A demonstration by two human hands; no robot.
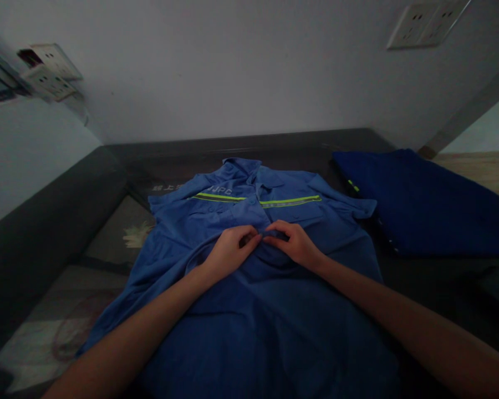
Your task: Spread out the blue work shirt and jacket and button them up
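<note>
A blue short-sleeved work shirt [241, 327] lies spread out, front side up, with its collar at the far end. Yellow and grey reflective strips cross its chest, and pale lettering shows above the left strip. My left hand [237, 246] pinches the cloth at the front opening, thumb and fingers closed. Opposite it, my right hand [293, 241] pinches the other side of the opening, its fingertips almost meeting the left ones. Any button between the fingertips is hidden. Above the hands, a button shows on the placket near the strips.
Folded dark blue cloth [436, 205] lies to the right of the shirt. A pale tassel-like thing [137, 234] and flat pale sheets [62, 321] are at the left. Behind rises a white wall [233, 72] with sockets [426, 25] on it.
</note>
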